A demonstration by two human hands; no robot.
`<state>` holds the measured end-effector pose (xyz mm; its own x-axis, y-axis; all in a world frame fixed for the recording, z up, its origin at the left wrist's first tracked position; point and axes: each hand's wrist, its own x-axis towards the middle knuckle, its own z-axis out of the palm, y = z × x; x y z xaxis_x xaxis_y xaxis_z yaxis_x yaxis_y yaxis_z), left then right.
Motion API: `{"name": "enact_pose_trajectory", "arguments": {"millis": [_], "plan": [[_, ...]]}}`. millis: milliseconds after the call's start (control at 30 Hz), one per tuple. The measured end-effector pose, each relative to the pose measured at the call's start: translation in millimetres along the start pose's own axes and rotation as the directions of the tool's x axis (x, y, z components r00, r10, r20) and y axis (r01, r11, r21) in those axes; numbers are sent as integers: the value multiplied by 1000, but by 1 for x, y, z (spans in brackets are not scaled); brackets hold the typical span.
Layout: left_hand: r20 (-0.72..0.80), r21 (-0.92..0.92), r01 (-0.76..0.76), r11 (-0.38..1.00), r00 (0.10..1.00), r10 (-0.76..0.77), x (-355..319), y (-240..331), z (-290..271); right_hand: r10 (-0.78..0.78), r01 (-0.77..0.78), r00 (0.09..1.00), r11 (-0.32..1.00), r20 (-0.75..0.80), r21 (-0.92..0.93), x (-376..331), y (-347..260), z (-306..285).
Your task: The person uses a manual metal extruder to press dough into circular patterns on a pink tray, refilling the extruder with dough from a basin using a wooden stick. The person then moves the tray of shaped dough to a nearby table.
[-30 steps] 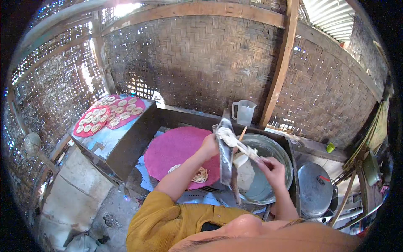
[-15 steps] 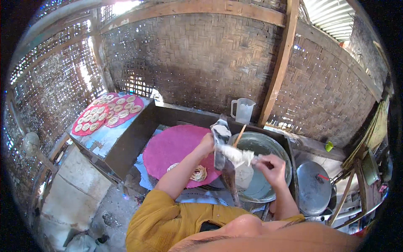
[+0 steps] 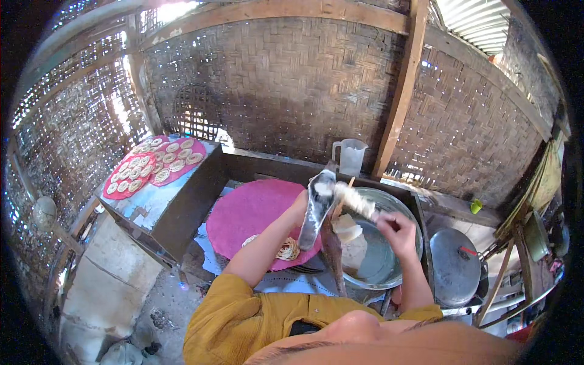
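Note:
My left hand (image 3: 300, 205) grips the side of a long metal press (image 3: 309, 222) with white dough in its upper end; part of the fingers is hidden behind it. My right hand (image 3: 398, 233) is closed round the end of a dough-coated stick (image 3: 358, 202), whose far tip meets the dough in the press. Below the press stands a wooden bar (image 3: 332, 255). Under the stick, a wide metal basin (image 3: 418, 243) holds a lump of white dough (image 3: 353, 252). Left of the press lies a round pink mat (image 3: 252, 210), with coiled dough strands (image 3: 288, 249) near its front edge, partly behind my left forearm.
A clear plastic jug (image 3: 351, 157) stands behind the basin. To the right is a lidded metal pot (image 3: 455, 267). A dark wooden frame (image 3: 267, 164) surrounds the work spot. At far left, pink mats with several dough coils (image 3: 131, 173) lie on a box (image 3: 182, 198).
The stick has moved up and away, from crossing the middle of the press to its upper end. The press has tilted, showing more of its metal face. More dough shows in the basin.

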<state>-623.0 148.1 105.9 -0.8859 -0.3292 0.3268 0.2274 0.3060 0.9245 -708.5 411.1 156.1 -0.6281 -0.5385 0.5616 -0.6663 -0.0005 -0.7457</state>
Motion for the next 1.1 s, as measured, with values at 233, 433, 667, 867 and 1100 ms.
{"name": "enact_pose_trajectory", "arguments": {"millis": [233,433,667,867,1100], "plan": [[139,-470,-33,882,984,112,14,-48,-23,-48,63,985,994,168,-85,5,-2,5],[-60,173,60,983,997,-50,-7,16,-8,44,-37,998,987,45,-154,21,-9,-16],[21,558,-89,825,995,93,-13,14,-3,43,95,954,895,298,-435,50,-70,-37],[-174,21,77,997,982,-72,-29,16,-36,210,-47,954,807,212,-588,39,-35,-69],[-254,-552,-368,748,929,269,-66,77,-59,306,-251,816,952,491,-177,-8,44,34]]}}
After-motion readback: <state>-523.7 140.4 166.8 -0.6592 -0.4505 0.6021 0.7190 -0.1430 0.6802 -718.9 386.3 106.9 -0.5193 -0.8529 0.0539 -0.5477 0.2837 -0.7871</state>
